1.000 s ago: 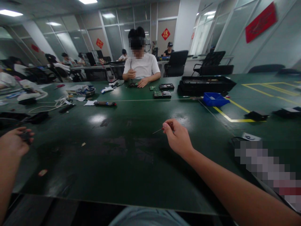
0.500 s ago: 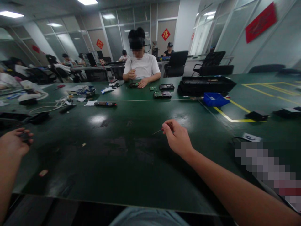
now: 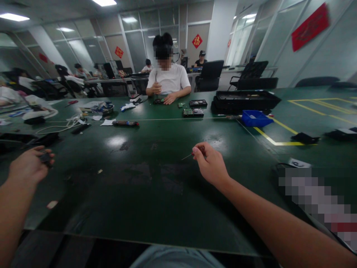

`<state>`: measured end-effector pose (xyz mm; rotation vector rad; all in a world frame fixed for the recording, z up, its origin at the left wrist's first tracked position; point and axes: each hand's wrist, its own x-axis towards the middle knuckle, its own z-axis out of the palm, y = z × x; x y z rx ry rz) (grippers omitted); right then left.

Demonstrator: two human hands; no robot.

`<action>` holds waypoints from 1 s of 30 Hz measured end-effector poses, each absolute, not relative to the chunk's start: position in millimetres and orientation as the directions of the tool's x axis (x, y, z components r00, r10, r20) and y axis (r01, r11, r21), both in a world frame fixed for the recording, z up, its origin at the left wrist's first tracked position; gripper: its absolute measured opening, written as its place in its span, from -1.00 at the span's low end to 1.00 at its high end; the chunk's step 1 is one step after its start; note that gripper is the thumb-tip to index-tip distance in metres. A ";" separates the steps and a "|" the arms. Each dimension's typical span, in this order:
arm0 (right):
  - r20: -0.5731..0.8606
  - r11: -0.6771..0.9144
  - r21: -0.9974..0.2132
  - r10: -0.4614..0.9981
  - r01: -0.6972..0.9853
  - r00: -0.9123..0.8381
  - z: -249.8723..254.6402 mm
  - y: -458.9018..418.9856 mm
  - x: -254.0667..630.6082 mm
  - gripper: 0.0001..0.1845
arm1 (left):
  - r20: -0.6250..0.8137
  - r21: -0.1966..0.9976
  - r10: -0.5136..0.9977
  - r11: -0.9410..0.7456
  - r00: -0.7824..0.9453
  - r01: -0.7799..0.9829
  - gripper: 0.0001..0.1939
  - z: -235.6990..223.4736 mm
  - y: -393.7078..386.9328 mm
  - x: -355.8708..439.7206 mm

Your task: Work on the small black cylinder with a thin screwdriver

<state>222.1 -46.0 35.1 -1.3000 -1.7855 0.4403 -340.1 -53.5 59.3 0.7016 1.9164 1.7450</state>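
Note:
At the left, above the green table (image 3: 125,208), my left hand (image 3: 29,167) is closed around a small dark object (image 3: 46,159). Its kind is not clear, since the fingers cover part of it. Right of the middle, my right hand (image 3: 212,163) grips a screwdriver (image 3: 201,149) by its reddish-brown handle. The thin metal shaft points left and slightly down, over bare table. Nothing touches the shaft's tip. The two hands are far apart.
Across the table a person in a white shirt (image 3: 170,80) works on a small device. Hard drives (image 3: 193,112), a black tray (image 3: 247,100), a blue bin (image 3: 256,118) and a screwdriver-like tool bundle (image 3: 126,123) lie beyond my hands. A white cable (image 3: 63,126) curls at left.
My left hand has moved right, further over the table, with the dark object in it. My right hand and the screwdriver have stayed almost in place.

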 end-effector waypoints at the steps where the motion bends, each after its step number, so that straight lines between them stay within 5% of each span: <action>1: 0.428 0.392 -0.701 0.900 0.596 -0.089 35.3 -46.0 222.0 -0.77 | -0.035 0.996 0.631 0.084 -0.775 0.023 -0.68 62.3 -51.8 -327.2; 10: 0.446 0.409 -0.701 0.891 0.585 -0.088 34.8 -46.2 222.4 -0.76 | -0.125 0.955 0.847 -0.038 -0.517 -0.293 -0.72 85.1 -36.5 -199.0; 22: 0.446 0.409 -0.694 0.890 0.592 -0.093 38.8 -47.2 225.5 -0.76 | -0.059 0.925 0.997 0.033 -0.057 -0.378 -0.62 84.9 -16.2 -38.4; 30: 0.445 0.395 -0.707 0.893 0.586 -0.065 36.2 -46.4 224.8 -0.74 | 0.103 0.989 0.985 -0.086 0.140 -0.120 -0.63 44.9 -18.8 34.5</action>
